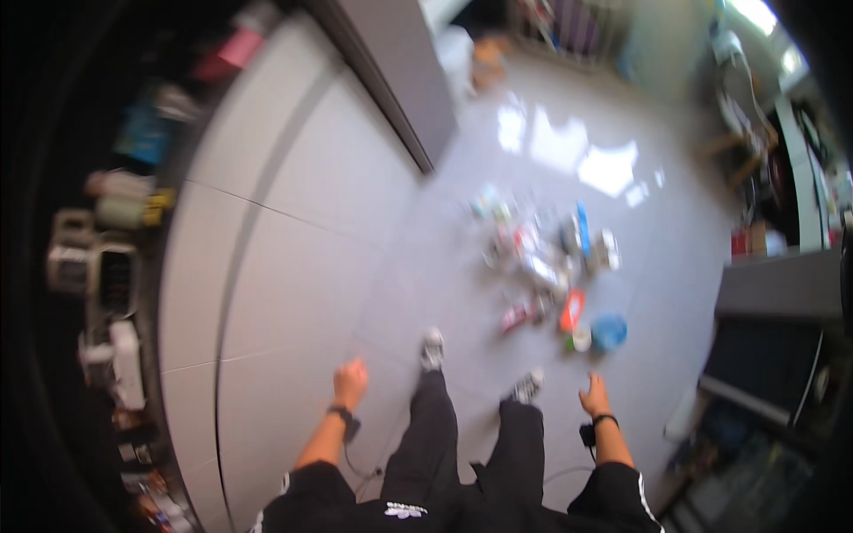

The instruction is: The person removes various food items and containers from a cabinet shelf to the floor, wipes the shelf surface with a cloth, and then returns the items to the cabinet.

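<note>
My left hand [351,383] hangs over the pale tiled floor [300,293] with its fingers curled downward. No object shows in it, but its palm is hidden. On the other side, my right hand [595,396] is held just short of a blue round container [610,332], apart from it, with thumb and forefinger spread and nothing visible between them. A pile of mixed small items lies on the floor ahead. It includes an orange-red packet [572,310], a small white round container [582,340], a long blue object [583,228] and clear plastic packaging [541,268], all blurred.
Dark open shelving [150,280] holding several boxes and bottles runs along the left. A grey panel [406,80] juts in from the top. Dark grey furniture [780,286] stands at the right, with a wooden-legged chair [746,160] beyond. A cable [360,473] hangs by my left wrist.
</note>
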{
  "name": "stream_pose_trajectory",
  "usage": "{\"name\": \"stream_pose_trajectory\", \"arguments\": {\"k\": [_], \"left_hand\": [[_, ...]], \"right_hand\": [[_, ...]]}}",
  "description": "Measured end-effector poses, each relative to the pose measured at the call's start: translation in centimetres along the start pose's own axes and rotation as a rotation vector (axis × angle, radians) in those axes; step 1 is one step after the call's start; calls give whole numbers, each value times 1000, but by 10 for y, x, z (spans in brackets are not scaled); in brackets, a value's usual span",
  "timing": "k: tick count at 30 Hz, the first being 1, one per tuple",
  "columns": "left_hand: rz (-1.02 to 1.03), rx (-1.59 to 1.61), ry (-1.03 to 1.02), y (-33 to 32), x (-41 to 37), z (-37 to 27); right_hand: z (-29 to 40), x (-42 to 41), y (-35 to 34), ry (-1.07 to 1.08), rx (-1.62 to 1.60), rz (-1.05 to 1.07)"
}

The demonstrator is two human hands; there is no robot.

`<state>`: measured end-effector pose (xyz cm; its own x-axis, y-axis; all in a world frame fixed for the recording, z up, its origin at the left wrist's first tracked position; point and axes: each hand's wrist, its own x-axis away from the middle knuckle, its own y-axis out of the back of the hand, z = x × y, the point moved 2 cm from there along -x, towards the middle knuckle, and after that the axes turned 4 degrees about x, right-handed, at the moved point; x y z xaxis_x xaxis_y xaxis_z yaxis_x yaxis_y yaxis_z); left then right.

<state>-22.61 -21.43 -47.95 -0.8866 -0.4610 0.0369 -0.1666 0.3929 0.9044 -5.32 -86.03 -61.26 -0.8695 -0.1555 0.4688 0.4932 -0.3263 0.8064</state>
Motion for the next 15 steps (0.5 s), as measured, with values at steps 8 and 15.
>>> {"name": "stream_pose_trajectory", "arguments": {"k": [8,15], "left_hand": [[-621,29,337,224,181,-54],[-965,72,233,354,152,-97]], "right_hand": [[254,-46,196,499,-46,-109],[485,-13,295,939,-83,-43]]}}
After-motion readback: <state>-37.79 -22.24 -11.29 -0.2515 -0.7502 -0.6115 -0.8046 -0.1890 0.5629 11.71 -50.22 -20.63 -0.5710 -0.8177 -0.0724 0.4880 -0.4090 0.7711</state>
